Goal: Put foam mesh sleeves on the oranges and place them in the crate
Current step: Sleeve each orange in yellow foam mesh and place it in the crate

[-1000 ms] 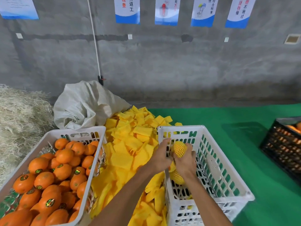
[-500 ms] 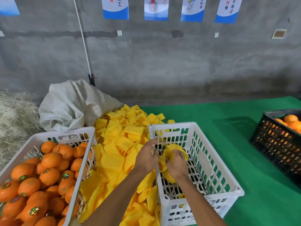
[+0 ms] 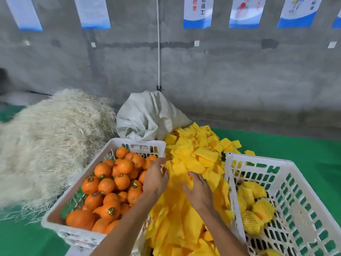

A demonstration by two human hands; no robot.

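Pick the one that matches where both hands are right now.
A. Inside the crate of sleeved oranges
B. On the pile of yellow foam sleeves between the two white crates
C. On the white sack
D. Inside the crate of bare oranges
B: the left hand and right hand are both on the pile of yellow foam sleeves, which lies between the crate of bare oranges and the crate of sleeved oranges.

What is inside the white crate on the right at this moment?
The right crate holds several sleeved oranges, wrapped in yellow foam mesh, lying against its left wall. Much of its perforated floor is bare. The near left corner runs out of frame, so an exact count is not possible.
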